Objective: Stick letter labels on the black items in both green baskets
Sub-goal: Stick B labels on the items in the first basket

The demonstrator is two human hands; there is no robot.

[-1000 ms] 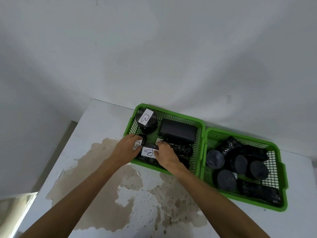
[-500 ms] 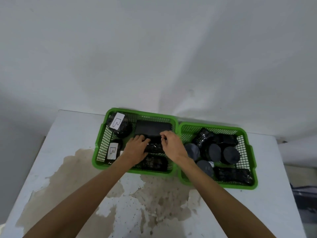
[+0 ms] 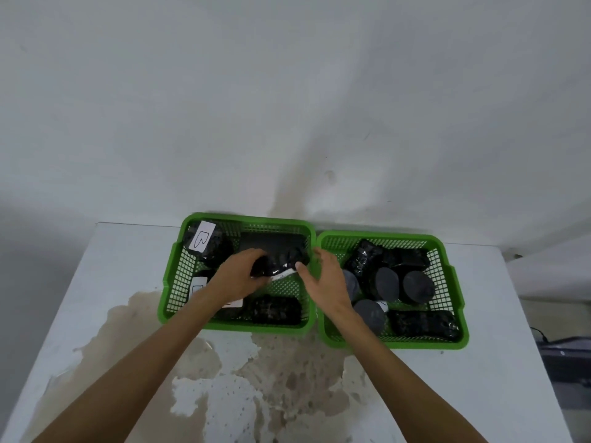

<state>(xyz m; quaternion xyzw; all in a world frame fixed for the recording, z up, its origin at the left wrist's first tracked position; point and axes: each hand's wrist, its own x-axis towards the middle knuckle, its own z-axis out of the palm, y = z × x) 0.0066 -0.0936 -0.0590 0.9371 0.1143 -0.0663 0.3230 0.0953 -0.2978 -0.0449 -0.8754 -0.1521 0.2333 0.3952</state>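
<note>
Since the earlier frame, the left hand has lifted a crinkled black plastic-wrapped bundle above the floor of the left green plastic mesh basket, and the right hand has drawn slightly away from it. Left-hand fingers are curled round the bundle's left end. The right hand is relaxed, its thumb tip at a white paper label showing under the bundle's lower edge; whether thumb and label touch cannot be told.

In the same basket: a round black wrapped item in the far left corner bearing a white label marked "B"; a flat black rectangular box along the far wall, partly behind the bundle; an oblong black wrapped packet against the near wall; and a second white label, partly hidden by the left wrist.

The right green plastic mesh basket, touching the first along one side, holds several dark grey round discs, a black wrapped lump at its far left, and a long black wrapped packet near its front wall; no labels are visible on their upper faces.

Both baskets stand on a white counter with brown stained, peeling patches, set against a plain white wall.
</note>
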